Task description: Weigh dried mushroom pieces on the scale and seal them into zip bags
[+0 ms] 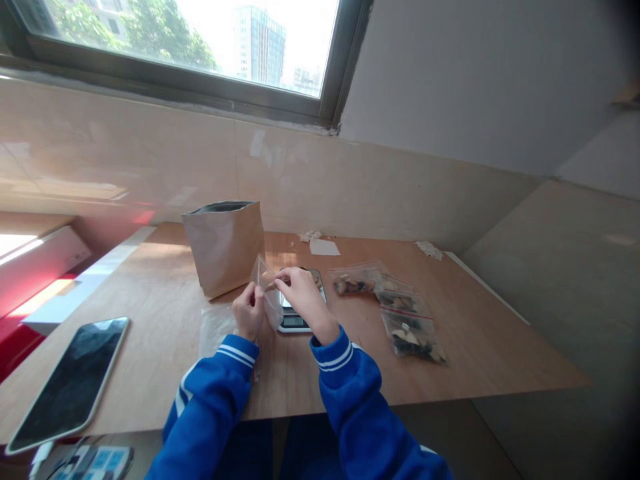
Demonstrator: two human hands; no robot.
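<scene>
My left hand [249, 311] is closed on the edge of a clear plastic bag [273, 312], which stands up between my hands. At the bag's mouth, my right hand [298, 291] pinches a small tan piece [271, 287], seemingly a dried slice. Just beyond and below the right hand is a digital kitchen scale [295, 323], with its display facing me and more tan pieces [316, 277] on its plate. My right hand hides part of the scale. More clear plastic bags [215, 327] lie flat by my left wrist.
A brown paper pouch [225, 250] stands open behind my left hand. Several zip bags [413, 333] with dark and tan dried pieces lie at the right. A white paper [324, 247] lies at the back. At the left are a large phone or tablet [73, 380] and a power strip [103, 461].
</scene>
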